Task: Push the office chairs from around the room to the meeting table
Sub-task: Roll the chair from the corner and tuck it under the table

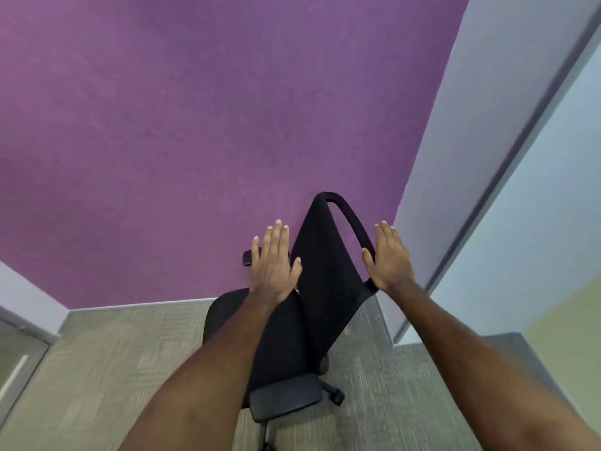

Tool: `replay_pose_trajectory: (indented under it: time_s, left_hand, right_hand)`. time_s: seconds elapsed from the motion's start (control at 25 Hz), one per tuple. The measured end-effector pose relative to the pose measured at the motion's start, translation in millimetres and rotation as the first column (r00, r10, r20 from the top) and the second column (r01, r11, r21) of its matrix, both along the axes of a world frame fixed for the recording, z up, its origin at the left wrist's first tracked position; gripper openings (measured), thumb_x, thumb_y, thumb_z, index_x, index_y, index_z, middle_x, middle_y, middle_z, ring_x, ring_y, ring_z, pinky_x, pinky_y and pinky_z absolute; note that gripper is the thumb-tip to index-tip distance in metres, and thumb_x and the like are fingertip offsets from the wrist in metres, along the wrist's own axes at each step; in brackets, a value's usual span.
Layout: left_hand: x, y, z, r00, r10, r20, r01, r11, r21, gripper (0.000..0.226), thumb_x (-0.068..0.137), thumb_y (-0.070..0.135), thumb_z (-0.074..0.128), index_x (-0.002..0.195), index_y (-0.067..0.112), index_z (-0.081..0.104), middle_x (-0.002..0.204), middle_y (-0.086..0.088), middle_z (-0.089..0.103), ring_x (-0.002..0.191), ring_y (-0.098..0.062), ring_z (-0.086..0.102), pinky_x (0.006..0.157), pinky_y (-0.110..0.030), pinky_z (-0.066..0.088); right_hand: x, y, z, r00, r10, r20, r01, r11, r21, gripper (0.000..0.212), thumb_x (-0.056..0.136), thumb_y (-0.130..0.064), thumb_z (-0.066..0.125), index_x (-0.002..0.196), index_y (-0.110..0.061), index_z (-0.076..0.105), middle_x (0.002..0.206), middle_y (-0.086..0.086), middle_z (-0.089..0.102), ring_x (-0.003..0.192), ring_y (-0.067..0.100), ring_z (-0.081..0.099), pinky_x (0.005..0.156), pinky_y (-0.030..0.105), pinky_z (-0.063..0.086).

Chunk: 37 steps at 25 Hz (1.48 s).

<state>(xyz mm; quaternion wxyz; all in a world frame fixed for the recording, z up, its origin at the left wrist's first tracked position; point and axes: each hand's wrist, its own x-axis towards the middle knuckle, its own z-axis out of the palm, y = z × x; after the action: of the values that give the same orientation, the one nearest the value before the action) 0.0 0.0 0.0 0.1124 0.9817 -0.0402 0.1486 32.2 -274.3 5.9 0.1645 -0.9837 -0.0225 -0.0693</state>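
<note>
Reaching toward a black office chair [325, 288] parked close against the purple wall [195, 125], on grey carpet [113, 353]. Left hand [274, 265] raised flat just beside the backrest's left edge, fingers straight, grip apart and holding nothing. Right hand [390, 258] flat at the backrest's right frame, thumb touching or nearly touching it, grip likewise apart. Armrest pad [286, 398] and castor [336, 397] below the backrest.

Even, soft indoor light, no hard shadows, no glare, overall slight softness with motion blur on the carpet [97, 369], wide-angle bending of wall lines near the edges, muted colours.
</note>
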Motion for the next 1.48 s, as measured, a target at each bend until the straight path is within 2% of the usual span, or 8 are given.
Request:
replay_pose_trajectory:
  time_s: [0.2,0.4,0.56,0.68,0.84,1.12,1.32,1.48]
  left_hand:
    - [5,-70,-39,0.979,-0.069,-0.191,0.034,0.983,-0.179,0.077,0.109,0.043,0.045,0.169,0.015,0.007,0.177,-0.003,-0.002,0.163,-0.021,-0.002,0.132,-0.049,0.004]
    - [27,-107,-54,0.938,-0.082,-0.337,-0.089,0.883,-0.461,0.073,0.110,0.049,0.043,0.169,0.019,0.013,0.177,-0.002,0.008,0.163,-0.022,0.009,0.129,-0.044,0.015]
    - [37,-129,-59,0.894,-0.118,-0.433,-0.169,0.805,-0.569,0.072,0.110,0.055,0.040,0.169,0.023,0.014,0.177,0.001,0.011,0.162,-0.019,0.012,0.127,-0.042,0.017]
    - [43,-145,-59,0.883,-0.126,-0.452,-0.182,0.796,-0.577,0.074,0.109,0.057,0.040,0.169,0.023,0.014,0.177,0.001,0.012,0.162,-0.021,0.013,0.127,-0.044,0.018]
    - [51,-159,-54,0.868,-0.103,-0.486,-0.225,0.790,-0.570,0.078,0.106,0.061,0.041,0.169,0.025,0.012,0.177,0.001,0.011,0.162,-0.024,0.013,0.126,-0.049,0.021]
    - [33,-172,-47,0.853,-0.063,-0.519,-0.276,0.790,-0.548,0.088,0.102,0.059,0.052,0.168,0.016,0.013,0.175,-0.005,0.020,0.159,-0.030,0.022,0.123,-0.053,0.031]
    - [-16,-160,-51,0.883,-0.067,-0.464,-0.190,0.854,-0.485,0.081,0.102,0.062,0.051,0.166,0.019,0.023,0.170,-0.002,0.033,0.155,-0.024,0.032,0.120,-0.052,0.038]
    - [-46,-137,-51,0.866,-0.146,-0.478,-0.113,0.875,-0.471,0.077,0.102,0.062,0.053,0.164,0.023,0.027,0.166,0.001,0.039,0.152,-0.022,0.037,0.118,-0.051,0.040]
  right_hand:
    - [10,-7,-40,0.987,0.086,-0.139,-0.052,0.972,0.230,0.065,0.113,-0.037,0.047,0.169,-0.010,0.025,0.177,0.012,0.023,0.164,0.033,0.020,0.132,0.052,0.023]
    - [4,-9,-75,0.986,0.118,-0.116,-0.065,0.920,0.386,0.062,0.116,-0.035,0.039,0.170,-0.012,0.021,0.179,0.006,0.016,0.164,0.026,0.019,0.125,0.031,0.016]
    - [-10,-10,-81,0.984,0.123,-0.130,-0.058,0.907,0.416,0.070,0.112,-0.053,0.032,0.171,-0.017,0.019,0.180,0.001,0.012,0.164,0.021,0.018,0.123,0.029,0.016]
    - [-31,-18,-78,0.989,0.131,-0.071,-0.097,0.927,0.362,0.077,0.108,-0.063,0.019,0.169,-0.018,0.027,0.177,0.003,0.024,0.161,0.021,0.028,0.127,0.034,0.024]
    - [-58,-35,-71,0.980,0.186,0.064,-0.196,0.945,0.261,0.062,0.111,-0.047,0.027,0.156,-0.013,0.053,0.161,0.010,0.053,0.147,0.028,0.050,0.121,0.053,0.041]
    - [-79,-53,-74,0.978,0.131,0.160,-0.195,0.847,0.495,0.052,0.115,-0.039,0.028,0.116,-0.018,0.076,0.114,-0.007,0.071,0.112,0.013,0.060,0.096,0.044,0.051]
    - [-56,-54,-76,0.988,0.061,0.142,-0.135,0.787,0.603,0.040,0.114,-0.040,0.032,0.122,-0.022,0.067,0.118,-0.010,0.065,0.116,0.005,0.053,0.100,0.040,0.048]
    - [-39,-38,-71,0.973,0.154,0.172,-0.224,0.807,0.547,0.038,0.112,-0.038,0.039,0.132,-0.019,0.065,0.136,-0.005,0.063,0.128,-0.008,0.045,0.113,0.034,0.040]
